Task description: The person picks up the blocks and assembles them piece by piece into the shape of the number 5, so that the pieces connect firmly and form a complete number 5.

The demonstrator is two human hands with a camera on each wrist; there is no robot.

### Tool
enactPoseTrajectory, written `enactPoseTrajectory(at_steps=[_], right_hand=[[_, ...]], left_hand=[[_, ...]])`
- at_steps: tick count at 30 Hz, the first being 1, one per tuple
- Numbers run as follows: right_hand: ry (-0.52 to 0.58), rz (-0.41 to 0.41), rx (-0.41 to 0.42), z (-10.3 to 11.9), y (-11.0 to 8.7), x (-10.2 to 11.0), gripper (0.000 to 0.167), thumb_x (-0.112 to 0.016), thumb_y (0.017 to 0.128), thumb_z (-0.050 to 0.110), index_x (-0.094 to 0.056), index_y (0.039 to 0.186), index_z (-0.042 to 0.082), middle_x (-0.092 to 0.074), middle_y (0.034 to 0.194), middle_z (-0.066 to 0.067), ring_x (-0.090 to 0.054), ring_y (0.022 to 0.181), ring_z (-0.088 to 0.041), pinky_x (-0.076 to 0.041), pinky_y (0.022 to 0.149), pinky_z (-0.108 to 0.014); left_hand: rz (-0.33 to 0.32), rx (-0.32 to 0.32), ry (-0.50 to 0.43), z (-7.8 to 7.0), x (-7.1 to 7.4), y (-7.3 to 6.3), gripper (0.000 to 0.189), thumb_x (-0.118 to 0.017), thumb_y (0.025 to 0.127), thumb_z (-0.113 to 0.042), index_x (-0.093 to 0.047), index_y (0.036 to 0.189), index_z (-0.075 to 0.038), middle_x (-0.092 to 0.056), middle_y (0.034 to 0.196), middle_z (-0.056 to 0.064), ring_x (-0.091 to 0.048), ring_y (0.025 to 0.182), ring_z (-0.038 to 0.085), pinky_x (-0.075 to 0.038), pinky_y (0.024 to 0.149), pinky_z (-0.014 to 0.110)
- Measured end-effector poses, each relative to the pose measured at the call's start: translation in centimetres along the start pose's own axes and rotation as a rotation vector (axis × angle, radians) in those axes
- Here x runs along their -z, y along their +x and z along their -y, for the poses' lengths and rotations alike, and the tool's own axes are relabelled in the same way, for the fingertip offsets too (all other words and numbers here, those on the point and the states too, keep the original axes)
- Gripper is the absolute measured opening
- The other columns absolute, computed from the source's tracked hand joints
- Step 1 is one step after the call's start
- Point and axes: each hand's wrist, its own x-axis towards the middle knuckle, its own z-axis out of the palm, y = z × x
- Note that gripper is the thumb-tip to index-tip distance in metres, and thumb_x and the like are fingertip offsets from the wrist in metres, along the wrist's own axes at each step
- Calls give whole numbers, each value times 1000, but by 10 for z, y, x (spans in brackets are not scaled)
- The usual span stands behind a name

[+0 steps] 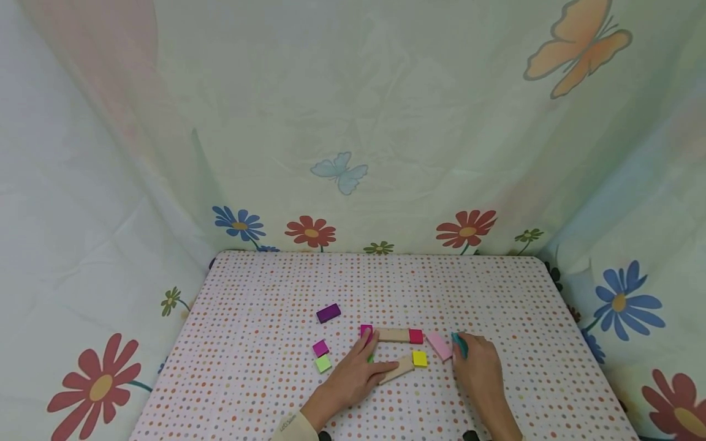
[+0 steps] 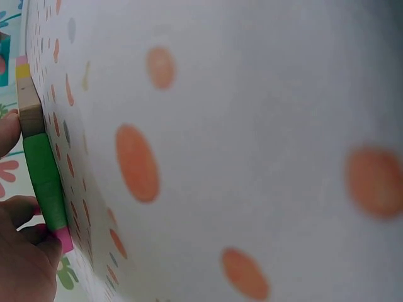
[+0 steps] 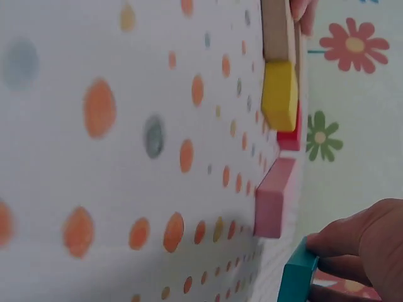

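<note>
My right hand point(image 1: 480, 367) pinches a teal block point(image 3: 297, 277) between thumb and fingers, beside a pink block point(image 1: 439, 346). My left hand point(image 1: 353, 376) spreads over the left end of the layout, its fingertips at a magenta block point(image 1: 366, 331) and its thumb at a slanted wooden plank point(image 1: 401, 370). Mostly hidden under that hand is a green block point(image 2: 45, 179), seen between the plank and a magenta end in the left wrist view. A yellow block point(image 1: 420, 359) meets the plank's right end. Behind it, another wooden plank point(image 1: 394, 335) ends at a red block point(image 1: 416, 336).
To the left lie a purple block point(image 1: 328, 313), a second magenta block point(image 1: 320, 348) and a light green block point(image 1: 323, 364). The dotted tabletop point(image 1: 265, 288) reaches back to a curtain point(image 1: 380, 122) printed with flowers and butterflies.
</note>
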Motion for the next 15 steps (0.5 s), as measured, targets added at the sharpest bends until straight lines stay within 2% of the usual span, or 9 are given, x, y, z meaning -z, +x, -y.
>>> enactPoseTrajectory(at_steps=[7,15], right_hand=[[-42,69,-18,11,-37,14,32,-73,97,11,-71,125,-5,-70,123,-29,-67,116,-47,-59,98,-58],[-26,64,38,25,-67,11,30,-84,88,11,-76,113,-2,-75,110,-23,-73,104,-41,-63,93,-55]], left_hand=[[10,-3,-17,-1,-2,-1,40,-51,112,-34,-56,151,-43,-22,176,20,-19,165,41,-36,130,50],[-26,0,6,1,-2,0,39,-53,111,-34,-59,149,-43,-26,175,20,-22,164,41,-36,130,50]])
